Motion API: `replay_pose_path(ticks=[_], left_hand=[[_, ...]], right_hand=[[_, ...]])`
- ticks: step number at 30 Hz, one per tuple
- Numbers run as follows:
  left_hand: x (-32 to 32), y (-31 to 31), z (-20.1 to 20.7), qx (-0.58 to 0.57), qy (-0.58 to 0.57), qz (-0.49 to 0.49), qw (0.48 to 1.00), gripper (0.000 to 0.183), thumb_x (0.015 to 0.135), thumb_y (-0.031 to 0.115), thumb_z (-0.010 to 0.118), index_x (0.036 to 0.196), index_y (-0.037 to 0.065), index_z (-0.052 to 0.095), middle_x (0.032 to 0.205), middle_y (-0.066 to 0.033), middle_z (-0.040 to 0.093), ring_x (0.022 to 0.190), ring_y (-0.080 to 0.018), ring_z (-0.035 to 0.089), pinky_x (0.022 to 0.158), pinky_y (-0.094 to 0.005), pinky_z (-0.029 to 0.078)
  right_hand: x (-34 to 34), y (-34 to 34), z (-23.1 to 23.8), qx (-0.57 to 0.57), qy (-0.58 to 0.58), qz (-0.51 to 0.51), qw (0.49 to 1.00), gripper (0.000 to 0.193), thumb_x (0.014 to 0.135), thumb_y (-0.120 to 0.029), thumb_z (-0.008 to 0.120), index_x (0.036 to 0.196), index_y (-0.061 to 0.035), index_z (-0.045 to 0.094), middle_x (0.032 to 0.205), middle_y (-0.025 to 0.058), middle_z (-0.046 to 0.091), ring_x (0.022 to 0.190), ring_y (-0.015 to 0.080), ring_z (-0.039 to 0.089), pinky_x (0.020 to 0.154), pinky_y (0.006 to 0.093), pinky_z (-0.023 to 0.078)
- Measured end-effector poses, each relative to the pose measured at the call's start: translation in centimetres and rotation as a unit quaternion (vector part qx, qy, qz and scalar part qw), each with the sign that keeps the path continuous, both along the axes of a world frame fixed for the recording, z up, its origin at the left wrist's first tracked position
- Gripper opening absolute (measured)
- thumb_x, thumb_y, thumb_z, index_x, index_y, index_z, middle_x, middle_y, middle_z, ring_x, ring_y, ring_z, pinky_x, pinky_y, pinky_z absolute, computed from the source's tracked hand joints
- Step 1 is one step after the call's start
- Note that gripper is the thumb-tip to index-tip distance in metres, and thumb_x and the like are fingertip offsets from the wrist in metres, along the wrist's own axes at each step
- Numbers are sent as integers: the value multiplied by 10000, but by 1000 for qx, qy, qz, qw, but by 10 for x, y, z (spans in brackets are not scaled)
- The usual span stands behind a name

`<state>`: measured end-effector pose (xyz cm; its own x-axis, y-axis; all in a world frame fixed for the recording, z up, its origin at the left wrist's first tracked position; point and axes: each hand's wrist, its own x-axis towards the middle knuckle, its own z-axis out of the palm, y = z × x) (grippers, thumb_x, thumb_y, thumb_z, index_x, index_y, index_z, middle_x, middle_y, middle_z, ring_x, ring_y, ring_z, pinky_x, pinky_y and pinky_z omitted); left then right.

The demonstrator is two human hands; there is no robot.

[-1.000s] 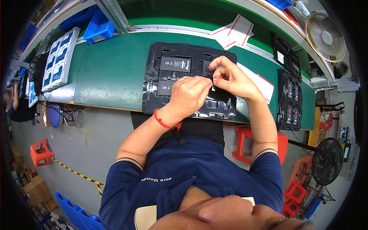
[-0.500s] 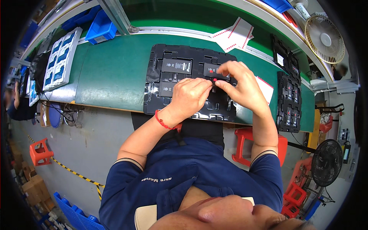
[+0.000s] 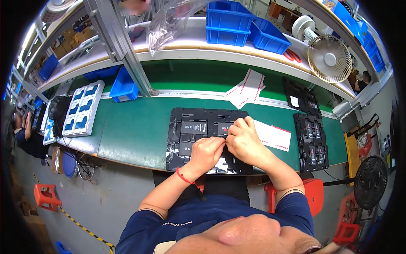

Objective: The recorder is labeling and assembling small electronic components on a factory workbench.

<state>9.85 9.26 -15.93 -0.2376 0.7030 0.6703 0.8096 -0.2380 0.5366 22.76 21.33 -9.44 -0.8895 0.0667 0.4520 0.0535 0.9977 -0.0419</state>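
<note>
A black plastic tray [image 3: 172,142] lies on the green table in front of me, with flat black batteries in its recesses. One battery [image 3: 194,127] is at the upper left of the tray, and another battery [image 3: 185,148] is below it, partly behind my left hand. My left hand [image 3: 205,154] is closed in a pinch over the tray's middle. Beside it, my right hand [image 3: 243,140] has its fingers bent together, and the fingertips of both hands meet. They are at the lower edge of the upper-right battery [image 3: 222,127]. Whatever they pinch is hidden.
White sheets with red marks [image 3: 270,135] lie right of the tray, and more sheets [image 3: 249,89] lean behind. Filled black trays [image 3: 312,137] are at the right. A white tray [image 3: 83,108] and blue bin [image 3: 124,86] stand left. A shelf [image 3: 182,50] crosses above the table.
My view has tilted up, showing more of the shelf. The right hand's thumb and fingers, apart before with a red spot between the hands, have closed in against the left fingertips.
</note>
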Motion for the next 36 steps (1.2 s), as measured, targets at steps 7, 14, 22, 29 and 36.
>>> replay_pose_path(ticks=[7,14,22,29,36], left_hand=[[-1,-1,2,8,7,-5,1000,89,792,31,707,882,30,701,816,-98,712,722,-270,700,665,-349,546],[-4,-7,-1,-8,24,-47,999,103,756,70,724,855,47,707,851,-81,712,805,-257,699,734,-359,535],[-4,-4,12,-62,96,-87,990,60,741,78,713,795,53,703,983,-86,681,998,-295,628,894,-428,460],[1,-3,7,-70,99,-91,988,72,746,63,720,811,39,698,976,-100,680,994,-296,629,899,-427,461],[-1,-7,4,-53,109,-93,988,60,751,77,715,803,53,694,991,-93,680,974,-278,641,874,-416,475]], right_hand=[[-3,-7,-14,37,0,-17,999,85,652,-117,678,664,-33,668,772,78,565,909,265,517,943,457,360],[37,-1,9,-161,0,-22,987,552,621,-333,880,1078,-94,683,942,63,635,943,261,556,921,441,338],[100,88,-34,-75,136,-402,902,128,815,-171,721,897,-76,702,895,78,689,891,277,604,849,425,378],[97,105,-80,-118,18,-424,898,235,815,-148,693,1045,-122,730,1058,95,665,1073,303,545,997,456,341],[98,113,-97,-73,37,-453,888,108,798,-106,638,817,-128,742,990,83,630,1039,298,540,960,462,352]])
